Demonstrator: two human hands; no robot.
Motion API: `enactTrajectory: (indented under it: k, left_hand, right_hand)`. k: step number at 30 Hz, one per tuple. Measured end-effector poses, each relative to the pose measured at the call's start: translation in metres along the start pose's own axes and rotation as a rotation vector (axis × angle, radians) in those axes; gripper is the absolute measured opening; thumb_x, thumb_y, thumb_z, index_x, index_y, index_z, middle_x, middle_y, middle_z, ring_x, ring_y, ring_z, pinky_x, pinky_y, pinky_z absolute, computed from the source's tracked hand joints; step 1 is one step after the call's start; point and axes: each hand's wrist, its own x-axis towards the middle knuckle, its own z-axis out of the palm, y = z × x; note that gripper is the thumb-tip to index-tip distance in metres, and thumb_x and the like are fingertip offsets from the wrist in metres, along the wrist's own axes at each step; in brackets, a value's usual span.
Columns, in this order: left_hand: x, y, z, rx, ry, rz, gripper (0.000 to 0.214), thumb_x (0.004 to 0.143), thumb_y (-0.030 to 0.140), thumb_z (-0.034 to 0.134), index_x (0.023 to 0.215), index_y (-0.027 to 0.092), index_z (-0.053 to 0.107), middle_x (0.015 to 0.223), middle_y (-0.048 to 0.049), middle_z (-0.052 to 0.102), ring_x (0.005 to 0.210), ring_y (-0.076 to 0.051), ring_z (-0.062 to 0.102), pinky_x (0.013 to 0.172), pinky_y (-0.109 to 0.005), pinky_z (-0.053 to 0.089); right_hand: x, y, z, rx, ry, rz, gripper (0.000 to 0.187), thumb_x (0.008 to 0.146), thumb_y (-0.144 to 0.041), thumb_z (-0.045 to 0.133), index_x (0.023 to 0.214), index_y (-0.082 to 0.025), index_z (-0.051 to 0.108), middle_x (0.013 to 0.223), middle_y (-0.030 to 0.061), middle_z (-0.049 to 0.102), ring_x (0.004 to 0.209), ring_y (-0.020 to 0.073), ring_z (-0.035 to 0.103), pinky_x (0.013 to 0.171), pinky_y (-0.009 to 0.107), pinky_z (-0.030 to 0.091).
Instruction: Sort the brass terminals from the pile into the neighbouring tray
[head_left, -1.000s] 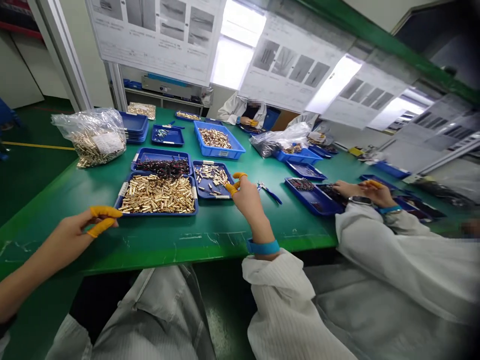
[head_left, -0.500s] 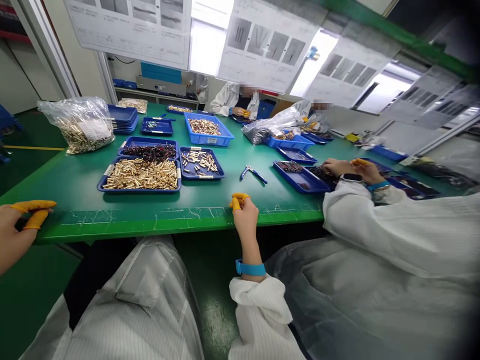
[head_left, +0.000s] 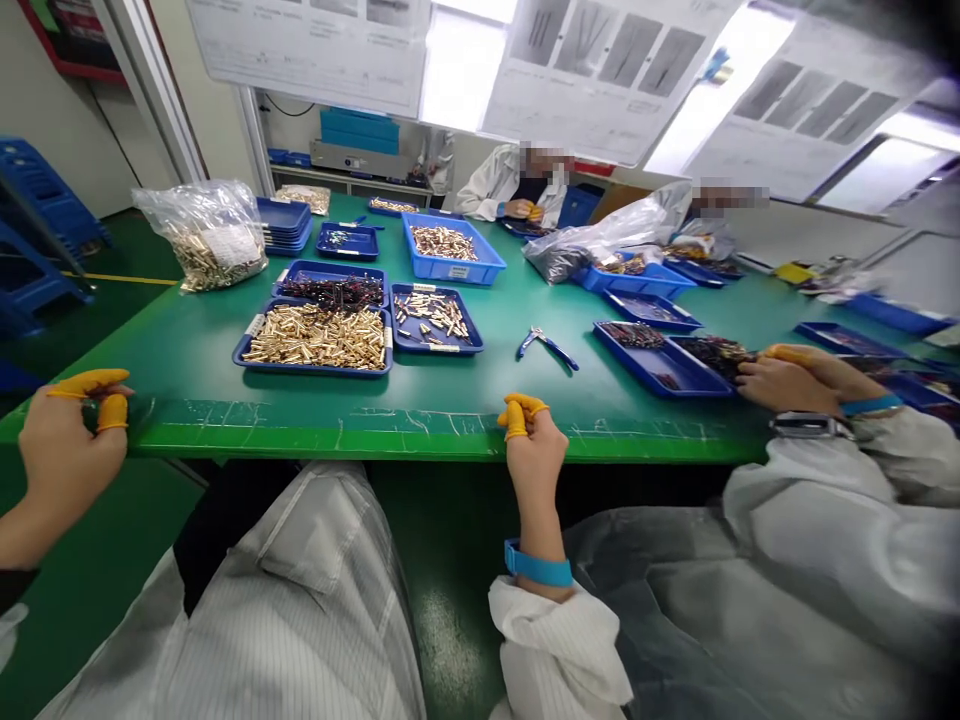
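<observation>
- No wording can be read anywhere.
- Printed sheets (head_left: pixel 600 60) above the bench (head_left: pixel 465 395): captions too small.
- Tray label (head_left: pixel 256 325) on the bench: blurred.
- Paper slip (head_left: pixel 234 243) in a bag (head_left: pixel 199 235) on the bench: blurred.

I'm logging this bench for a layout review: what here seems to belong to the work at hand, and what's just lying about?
Likely in use:
left hand, right hand, orange finger cots, blue tray of brass pins

Just lying about:
blue-handled cutters, untouched; plastic bag of brass pins
</observation>
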Motion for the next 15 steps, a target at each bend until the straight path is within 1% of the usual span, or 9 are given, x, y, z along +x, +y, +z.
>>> enactTrajectory:
  k: [1,2,3,5,7,10,13,14,15]
  left_hand:
    - [0.000,-0.006,0.005,-0.003,0.065,0.029,0.023,0.063,0.011,0.045,0.083,0.018,0.056,0.068,0.0009,0.050,0.068,-0.018,0.048,0.062,-0.031,0.043]
    - [0.000,-0.012,0.009,-0.011,0.141,0.072,0.029,0.061,0.011,0.046,0.088,0.016,0.054,0.078,-0.0020,0.051,0.079,-0.023,0.050,0.073,-0.039,0.044]
    - [0.000,-0.019,0.014,-0.021,0.207,0.103,0.036,0.059,0.012,0.049,0.095,0.013,0.052,0.087,-0.0055,0.050,0.088,-0.027,0.049,0.080,-0.045,0.042]
    - [-0.002,-0.029,0.022,-0.048,0.294,0.132,0.048,0.058,0.014,0.054,0.105,0.007,0.046,0.101,-0.0115,0.043,0.098,-0.033,0.045,0.086,-0.051,0.037]
    - [-0.005,-0.034,0.025,-0.090,0.320,0.123,0.051,0.057,0.013,0.056,0.106,0.007,0.044,0.105,-0.0131,0.038,0.101,-0.034,0.041,0.087,-0.052,0.035]
    - [-0.008,-0.034,0.024,-0.142,0.313,0.108,0.046,0.056,0.010,0.055,0.101,0.009,0.045,0.104,-0.0122,0.037,0.099,-0.034,0.039,0.086,-0.052,0.034]
    - [-0.009,-0.035,0.022,-0.152,0.363,0.121,0.045,0.057,0.010,0.055,0.100,0.009,0.043,0.101,-0.0129,0.037,0.095,-0.034,0.040,0.082,-0.053,0.034]
    - [-0.010,-0.036,0.022,-0.161,0.362,0.132,0.042,0.059,0.010,0.055,0.099,0.010,0.044,0.099,-0.0125,0.038,0.094,-0.033,0.041,0.081,-0.052,0.034]
    - [-0.010,-0.037,0.023,-0.161,0.358,0.132,0.040,0.060,0.010,0.054,0.098,0.011,0.045,0.099,-0.0119,0.040,0.094,-0.032,0.041,0.081,-0.051,0.035]
  right_hand:
    - [-0.002,-0.001,0.002,-0.035,0.026,-0.004,0.032,0.085,-0.035,0.042,0.095,-0.013,0.062,0.064,0.0058,0.065,0.054,0.0182,0.059,0.053,0.028,0.045]
    - [-0.003,-0.001,0.004,-0.073,0.055,-0.007,0.034,0.085,-0.036,0.041,0.095,-0.012,0.063,0.064,0.0067,0.066,0.055,0.0193,0.059,0.055,0.029,0.044]
    - [-0.005,-0.002,0.006,-0.112,0.088,-0.010,0.036,0.085,-0.038,0.041,0.095,-0.011,0.063,0.064,0.0078,0.066,0.056,0.0206,0.059,0.056,0.030,0.044]
    - [-0.008,-0.004,0.011,-0.183,0.156,-0.012,0.040,0.085,-0.039,0.041,0.096,-0.009,0.064,0.065,0.0105,0.066,0.057,0.0231,0.059,0.057,0.032,0.043]
    - [-0.011,-0.006,0.016,-0.232,0.217,-0.012,0.040,0.084,-0.040,0.041,0.095,-0.009,0.064,0.065,0.0110,0.066,0.057,0.0238,0.059,0.056,0.032,0.042]
    - [-0.014,-0.008,0.022,-0.261,0.292,-0.006,0.035,0.084,-0.039,0.044,0.093,-0.012,0.065,0.060,0.0074,0.063,0.053,0.0225,0.056,0.054,0.031,0.041]
    - [-0.018,-0.009,0.027,-0.230,0.370,0.005,0.036,0.086,-0.035,0.038,0.096,-0.011,0.063,0.059,0.0054,0.056,0.052,0.0223,0.053,0.053,0.033,0.041]
    - [-0.019,-0.009,0.027,-0.208,0.376,0.006,0.037,0.087,-0.032,0.033,0.098,-0.010,0.061,0.059,0.0047,0.053,0.051,0.0224,0.052,0.053,0.034,0.041]
    - [-0.019,-0.007,0.026,-0.181,0.346,0.000,0.036,0.087,-0.030,0.032,0.099,-0.011,0.059,0.059,0.0037,0.050,0.051,0.0225,0.051,0.052,0.035,0.040]
